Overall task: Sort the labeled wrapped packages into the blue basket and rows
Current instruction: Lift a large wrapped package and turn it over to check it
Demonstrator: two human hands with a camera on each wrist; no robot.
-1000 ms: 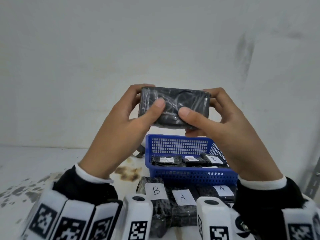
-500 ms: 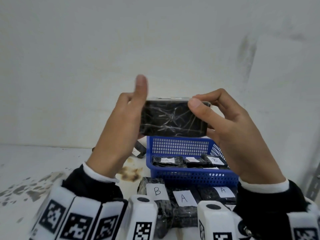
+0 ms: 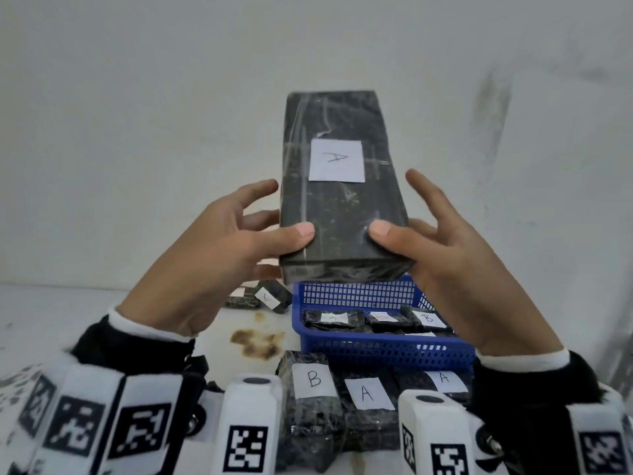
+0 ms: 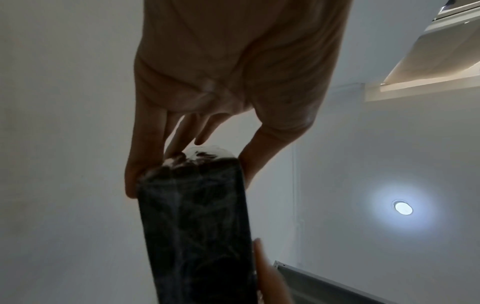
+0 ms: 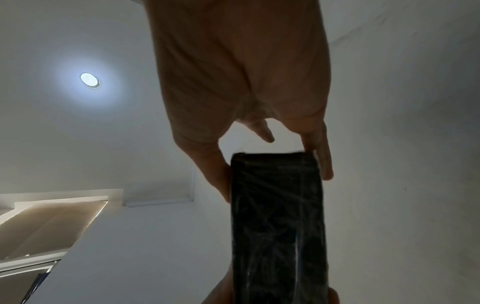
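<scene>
**Sorting partly done: one "A" package in hand, one loose on the tabletop**

We begin with the white tabletop (image 3: pixel 85 323), stained in places, which carries everything. On it stands the blue basket (image 3: pixel 380 351), and we see at least three wrapped packages already lying inside: one labelled A (image 3: pixel 331 318), one whose label we cannot read (image 3: pixel 383 318), and one labelled B (image 3: pixel 428 318). Just in front of the basket a row has started: a package marked B (image 3: pixel 313 380), one marked A (image 3: pixel 367 394) and another marked A (image 3: pixel 444 378), side by side and touching.

Raised above the basket is the package in hand (image 3: pixel 337 186), black, film-wrapped, its white label reading A and facing us. Our left hand (image 3: pixel 219 265) pinches its near left corner, thumb on top and fingers curled beneath; our right hand (image 3: pixel 452 269) does the same at the near right corner, with its index finger lifted free. The wrist views show the same dark block between thumb and fingers.

We judge the label now read, so the placing is what remains for this one. A further package (image 3: pixel 263 298) lies left of the basket, apparently unsorted. Whether more wait out of view we cannot tell.
</scene>
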